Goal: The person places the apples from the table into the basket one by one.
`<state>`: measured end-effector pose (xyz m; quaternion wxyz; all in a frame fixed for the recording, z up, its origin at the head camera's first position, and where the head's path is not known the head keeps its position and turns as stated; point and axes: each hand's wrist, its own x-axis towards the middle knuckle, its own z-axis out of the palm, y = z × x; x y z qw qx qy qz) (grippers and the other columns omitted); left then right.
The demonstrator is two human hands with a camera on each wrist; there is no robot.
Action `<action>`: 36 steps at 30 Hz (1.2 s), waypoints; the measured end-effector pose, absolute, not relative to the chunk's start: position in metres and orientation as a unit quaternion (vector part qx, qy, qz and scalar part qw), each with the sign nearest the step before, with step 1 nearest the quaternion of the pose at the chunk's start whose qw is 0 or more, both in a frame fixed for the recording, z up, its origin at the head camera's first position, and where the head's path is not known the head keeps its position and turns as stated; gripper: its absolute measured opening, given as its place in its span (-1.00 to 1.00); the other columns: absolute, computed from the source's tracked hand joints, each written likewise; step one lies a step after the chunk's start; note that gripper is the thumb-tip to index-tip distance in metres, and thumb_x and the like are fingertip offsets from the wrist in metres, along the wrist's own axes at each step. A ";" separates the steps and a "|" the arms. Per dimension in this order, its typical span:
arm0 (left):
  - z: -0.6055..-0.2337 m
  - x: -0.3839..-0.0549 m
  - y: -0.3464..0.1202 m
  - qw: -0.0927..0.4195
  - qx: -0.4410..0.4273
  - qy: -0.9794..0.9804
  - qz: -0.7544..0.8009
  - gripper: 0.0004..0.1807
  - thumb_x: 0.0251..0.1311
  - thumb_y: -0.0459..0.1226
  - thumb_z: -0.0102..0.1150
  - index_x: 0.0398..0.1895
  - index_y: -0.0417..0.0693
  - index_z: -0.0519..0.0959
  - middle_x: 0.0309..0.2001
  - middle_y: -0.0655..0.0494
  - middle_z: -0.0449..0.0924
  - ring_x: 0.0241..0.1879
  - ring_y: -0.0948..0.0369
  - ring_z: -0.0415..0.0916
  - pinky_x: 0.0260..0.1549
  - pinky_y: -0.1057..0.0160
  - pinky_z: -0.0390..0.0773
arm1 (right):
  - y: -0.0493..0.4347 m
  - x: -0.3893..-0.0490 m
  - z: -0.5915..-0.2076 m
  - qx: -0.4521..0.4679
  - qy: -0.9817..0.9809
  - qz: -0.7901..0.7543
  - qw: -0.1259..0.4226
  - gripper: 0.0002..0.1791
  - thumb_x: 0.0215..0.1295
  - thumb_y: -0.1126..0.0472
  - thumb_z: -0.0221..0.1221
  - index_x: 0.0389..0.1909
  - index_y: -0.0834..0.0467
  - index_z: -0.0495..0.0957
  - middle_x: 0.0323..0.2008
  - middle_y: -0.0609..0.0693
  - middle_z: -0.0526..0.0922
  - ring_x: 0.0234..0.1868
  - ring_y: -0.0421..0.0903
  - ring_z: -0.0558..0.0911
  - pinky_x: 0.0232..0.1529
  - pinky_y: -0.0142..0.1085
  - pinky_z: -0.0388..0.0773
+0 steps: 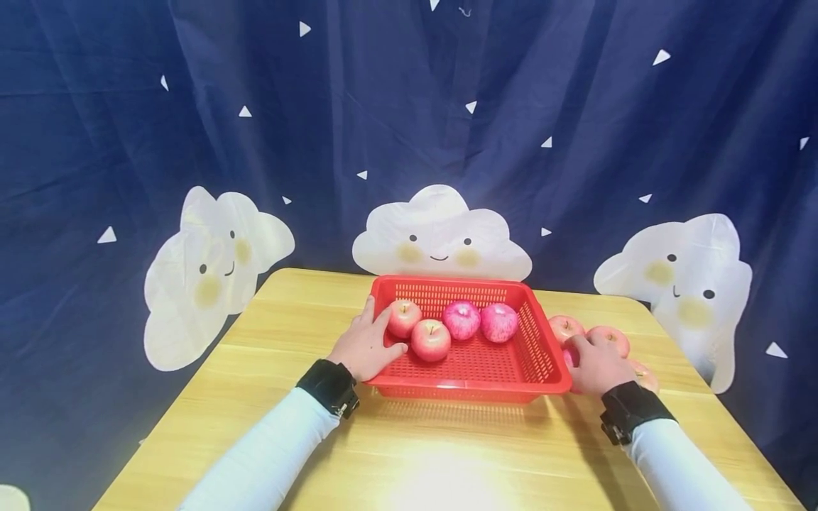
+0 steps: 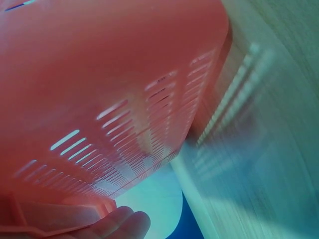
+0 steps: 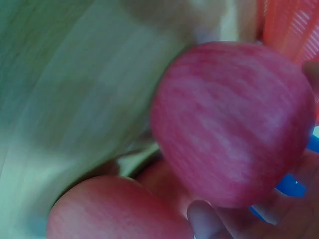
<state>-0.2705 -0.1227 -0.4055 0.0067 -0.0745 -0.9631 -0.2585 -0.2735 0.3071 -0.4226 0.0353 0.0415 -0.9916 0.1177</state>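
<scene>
Apparently halfway, I have four apples (image 1: 461, 320) in the basket (image 1: 466, 385), my left hand (image 1: 361, 349) spread over its left rim, my right hand (image 1: 599, 365) pinching a pink apple (image 3: 234, 124) beside its right edge, and three loose apples (image 1: 566, 326) near the table's (image 1: 307, 305) right edge.

A wood-grain table (image 1: 358, 447) carries a red slotted basket (image 1: 476, 363) toward twelve o'clock and, at the basket's three o'clock, a few pinkish apples (image 1: 616, 341).

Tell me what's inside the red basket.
The red basket holds two paler apples at left and two deeper pink apples to their right. What lies beneath them is covered, and the left hand hides part of the basket's left end.
</scene>
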 end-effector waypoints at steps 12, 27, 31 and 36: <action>-0.407 -0.271 -0.121 -0.001 -0.066 -0.961 -0.267 0.07 0.06 0.10 0.42 0.63 0.20 0.09 0.63 0.02 -0.20 0.44 -0.13 0.15 0.14 -0.22 0.51 | 0.314 -0.270 -0.424 0.080 -0.989 0.121 0.027 -0.18 -0.08 -0.13 0.49 0.17 0.22 0.49 -0.04 0.36 0.45 -0.16 0.29 0.60 -0.25 0.34 0.57; -0.407 -0.271 -0.122 0.009 -0.073 -0.962 -0.264 0.06 0.08 0.12 0.38 0.62 0.12 0.11 0.63 -0.02 -0.21 0.45 -0.15 0.14 0.16 -0.24 0.48 | 0.317 -0.267 -0.388 0.096 -0.986 0.127 0.043 -0.22 0.14 -0.03 0.36 0.30 0.31 0.43 -0.05 0.39 0.51 -0.13 0.27 0.57 -0.17 0.26 0.58; -0.407 -0.271 -0.122 0.009 -0.073 -0.962 -0.262 0.06 0.07 0.12 0.39 0.62 0.12 0.12 0.63 -0.02 -0.21 0.45 -0.15 0.14 0.16 -0.24 0.48 | 0.314 -0.268 -0.374 0.100 -0.986 0.124 0.039 -0.21 0.15 -0.07 0.35 0.31 0.31 0.42 0.01 0.43 0.49 -0.10 0.30 0.58 -0.15 0.29 0.58; -0.408 -0.270 -0.122 0.009 -0.070 -0.961 -0.267 0.06 0.07 0.10 0.40 0.62 0.14 0.11 0.63 -0.02 -0.21 0.46 -0.15 0.13 0.17 -0.23 0.47 | 0.307 -0.268 -0.359 0.101 -0.986 0.120 0.051 -0.20 0.17 -0.09 0.34 0.32 0.29 0.41 0.08 0.43 0.47 -0.03 0.35 0.56 -0.11 0.32 0.56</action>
